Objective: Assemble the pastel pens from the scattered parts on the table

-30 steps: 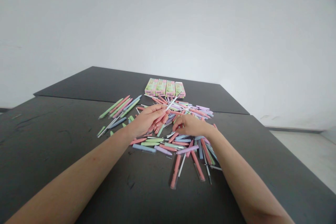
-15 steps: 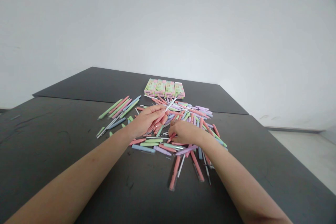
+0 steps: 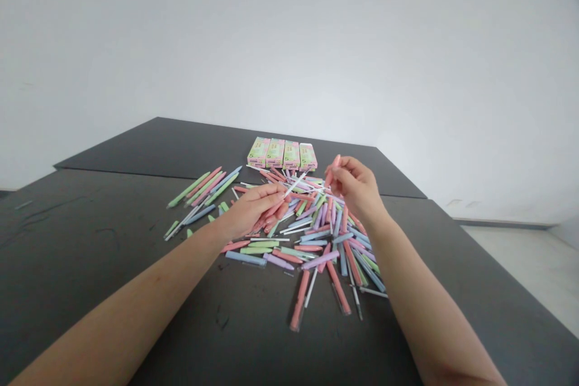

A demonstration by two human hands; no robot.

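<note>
My left hand (image 3: 253,210) is closed around a thin white pen refill (image 3: 296,183), which slants up and to the right from the fingertips. Pink pen parts (image 3: 277,212) show below its fingers; whether they are in the hand or lying beneath it, I cannot tell. A short pink pen part (image 3: 333,170) with a tapered end is pinched, tilted upward, between the thumb and fingers of my right hand (image 3: 360,186). Both hands are above a loose pile of pink, green, blue and purple pen parts (image 3: 316,235), with white refills scattered among them.
Several pink-and-green boxes (image 3: 283,155) stand side by side behind the pile. To the left, several longer pens (image 3: 201,187) lie roughly parallel. The dark table (image 3: 104,253) has a seam across it, and a pale wall (image 3: 289,42) rises behind.
My right hand has risen out of the pile, moving up and to the right, with the pink pen part now visible in its fingers. My left hand has hardly moved.
</note>
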